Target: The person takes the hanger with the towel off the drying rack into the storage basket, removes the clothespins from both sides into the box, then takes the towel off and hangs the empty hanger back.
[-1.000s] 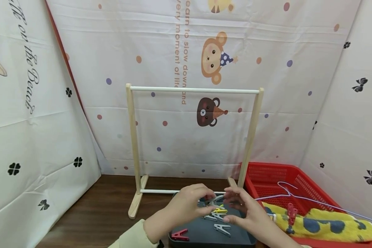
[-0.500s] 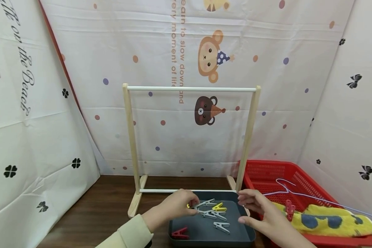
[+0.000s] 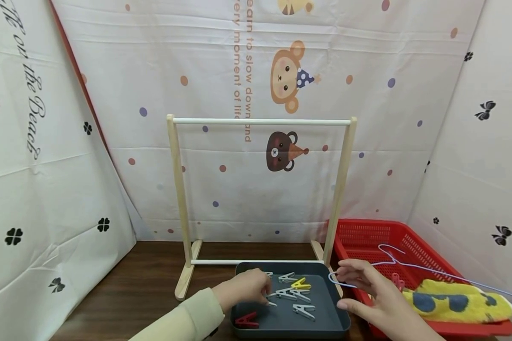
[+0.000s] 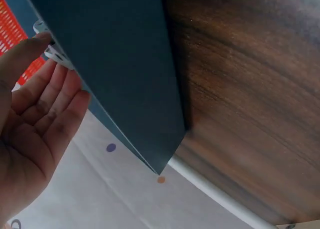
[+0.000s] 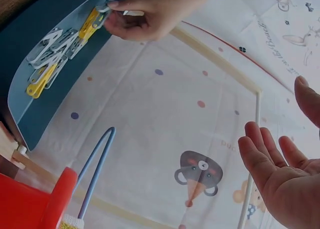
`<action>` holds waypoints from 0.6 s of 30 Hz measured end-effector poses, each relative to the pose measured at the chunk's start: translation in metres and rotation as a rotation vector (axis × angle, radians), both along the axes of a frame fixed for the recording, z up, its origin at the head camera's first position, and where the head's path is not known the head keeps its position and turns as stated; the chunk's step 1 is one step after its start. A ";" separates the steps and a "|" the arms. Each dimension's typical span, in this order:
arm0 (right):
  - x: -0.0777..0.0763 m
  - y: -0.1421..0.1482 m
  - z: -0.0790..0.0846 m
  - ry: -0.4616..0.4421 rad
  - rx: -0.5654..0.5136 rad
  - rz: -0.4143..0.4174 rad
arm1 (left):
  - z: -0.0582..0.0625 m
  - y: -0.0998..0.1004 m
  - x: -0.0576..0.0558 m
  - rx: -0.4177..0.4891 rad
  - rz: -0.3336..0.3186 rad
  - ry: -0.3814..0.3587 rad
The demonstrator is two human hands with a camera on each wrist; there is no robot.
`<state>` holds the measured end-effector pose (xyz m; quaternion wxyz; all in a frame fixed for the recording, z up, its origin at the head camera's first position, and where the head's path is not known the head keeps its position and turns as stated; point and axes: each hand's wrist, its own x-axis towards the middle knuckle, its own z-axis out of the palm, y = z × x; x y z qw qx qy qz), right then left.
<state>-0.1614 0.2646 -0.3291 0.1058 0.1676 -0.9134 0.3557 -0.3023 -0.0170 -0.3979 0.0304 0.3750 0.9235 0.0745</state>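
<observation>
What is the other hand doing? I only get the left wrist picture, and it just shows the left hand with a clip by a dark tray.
Observer: The right hand is holding nothing.
Operator: I can only see the outside of the tray. What colours are the clips inside?
Observer: The head view shows a red clip, a yellow clip and some pale grey clips.
Operator: I see a little bit of a red basket too. What's with it?
Observer: A yellow cloth with blue spots lies along its near side.
</observation>
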 end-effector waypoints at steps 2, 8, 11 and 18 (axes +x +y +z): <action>0.001 0.002 0.000 0.020 0.009 0.014 | 0.003 0.003 0.001 -0.039 0.019 0.009; 0.002 0.005 0.000 0.055 0.018 0.014 | 0.016 0.013 -0.002 -0.105 0.040 0.006; 0.002 0.006 0.000 0.069 0.019 0.024 | 0.019 0.018 -0.006 -0.136 0.054 -0.038; 0.002 0.005 0.001 0.066 0.008 0.028 | 0.012 0.033 -0.013 -0.216 0.079 -0.102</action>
